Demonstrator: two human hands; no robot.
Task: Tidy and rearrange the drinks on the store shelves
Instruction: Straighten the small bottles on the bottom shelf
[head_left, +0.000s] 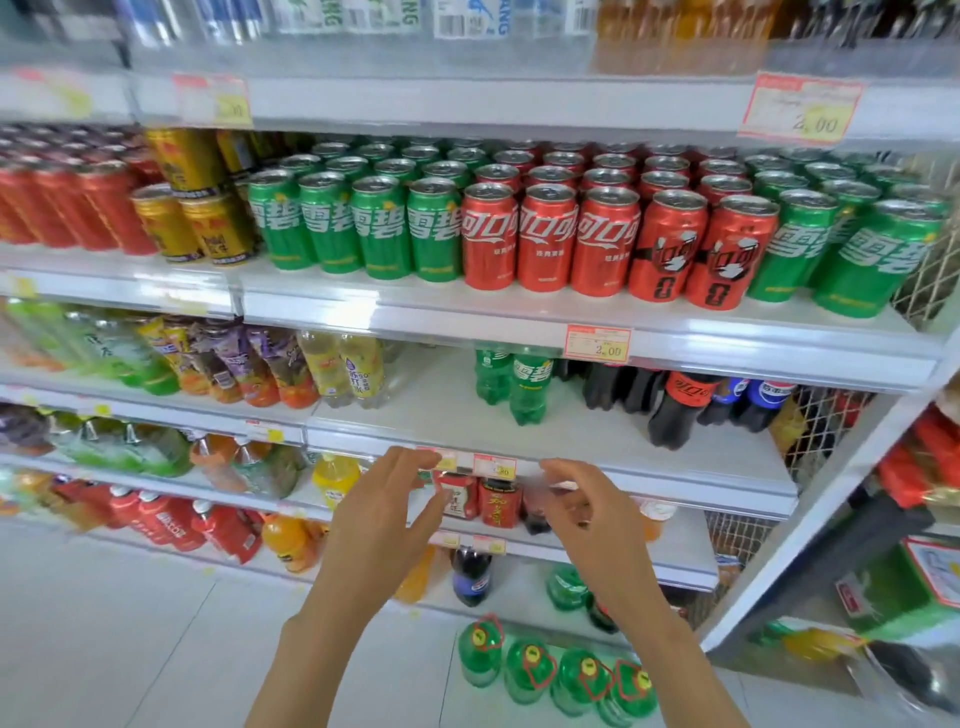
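Note:
Green cans (382, 234) and red cola cans (548, 241) fill the can shelf in neat rows, with more green cans (852, 260) at its right end. One shelf lower stand two green bottles (527, 387), dark cola bottles (678, 410) and blue-labelled bottles (763, 402). My left hand (387, 506) and my right hand (584, 506) hover side by side in front of that shelf's edge, fingers loosely spread, holding nothing. Behind them sit small red cans (498, 501).
Yellow cans (197, 228) and red cans (72, 208) stand on the left. Juice and tea bottles (249, 369) fill the lower left shelves. Several large green bottles (556, 670) stand on the floor. A wire mesh panel (930, 280) closes the shelf's right end.

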